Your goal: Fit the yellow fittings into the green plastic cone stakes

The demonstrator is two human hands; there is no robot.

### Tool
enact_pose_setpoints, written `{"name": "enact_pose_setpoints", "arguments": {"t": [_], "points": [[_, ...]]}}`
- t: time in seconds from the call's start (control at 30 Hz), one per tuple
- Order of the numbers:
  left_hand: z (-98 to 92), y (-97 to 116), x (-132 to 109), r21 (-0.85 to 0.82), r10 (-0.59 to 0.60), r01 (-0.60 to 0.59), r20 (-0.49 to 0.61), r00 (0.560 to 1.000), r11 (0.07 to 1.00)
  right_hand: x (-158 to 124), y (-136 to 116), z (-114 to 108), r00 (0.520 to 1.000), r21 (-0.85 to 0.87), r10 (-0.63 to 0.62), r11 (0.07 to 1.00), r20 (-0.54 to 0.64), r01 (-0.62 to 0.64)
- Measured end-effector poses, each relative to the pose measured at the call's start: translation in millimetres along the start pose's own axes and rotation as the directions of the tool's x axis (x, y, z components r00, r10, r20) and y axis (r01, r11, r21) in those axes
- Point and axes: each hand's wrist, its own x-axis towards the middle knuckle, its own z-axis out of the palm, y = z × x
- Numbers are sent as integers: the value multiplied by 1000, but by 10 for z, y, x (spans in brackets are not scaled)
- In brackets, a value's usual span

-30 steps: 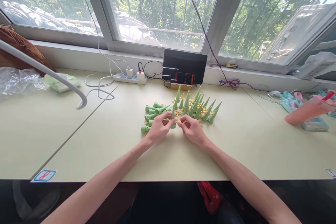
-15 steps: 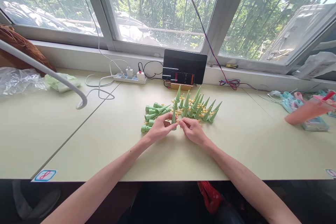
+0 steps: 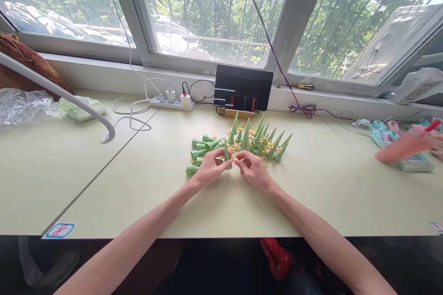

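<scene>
Between the thumb and fingers of my left hand (image 3: pixel 211 168) a green cone-shaped plastic spike (image 3: pixel 226 152) stands nearly upright. My right hand (image 3: pixel 255 168) pinches a small yellow plastic piece (image 3: pixel 234 159) right beside the cone; whether the two parts touch is too small to tell. Behind my right hand stand several green spikes (image 3: pixel 257 141) with yellow pieces on them. To the left of my left hand lie several green spikes (image 3: pixel 198 153) on their sides, partly covered by that hand. Small yellow parts are scattered among the green ones.
A black tablet (image 3: pixel 244 80) with a phone (image 3: pixel 241 102) before it leans at the window wall. Left of it lies a white power strip (image 3: pixel 173 104) with cables. A pink cup (image 3: pixel 398 147) lies tilted at the right. A white curved bar (image 3: pixel 69 87) crosses the left.
The green spike in my left hand has shifted slightly left and tilted. My right hand has moved a little up and left with the yellow piece, which now shows more clearly.
</scene>
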Motion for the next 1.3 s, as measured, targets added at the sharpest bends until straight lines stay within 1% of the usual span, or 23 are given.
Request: {"name": "enact_pose_setpoints", "arguments": {"t": [0.2, 0.47, 0.83, 0.97, 1.13, 1.3], "points": [[4, -7, -10, 22, -39, 39, 32, 999, 999, 6, 31, 0, 1000, -2, -7, 1000, 6, 7], [17, -53, -13, 61, -24, 24, 2, 1000, 998, 6, 21, -17, 1000, -21, -15, 1000, -7, 15], [9, -30, -20, 48, -21, 19, 33, 999, 999, -2, 25, -40, 1000, -59, -26, 998, 15, 26], [0, -15, -11, 47, -39, 38, 31, 999, 998, 10, 27, -35, 1000, -5, -4, 1000, 26, 4], [-16, -16, -3, 36, -60, 59, 32, 998, 998, 19, 59, -28, 996, 114, 4, 993, 84, -14], [-12, -29, -9, 3, -56, 56, 39, 998, 998, 14, 90, -25, 995, 146, 12, 989, 101, -27]]}}
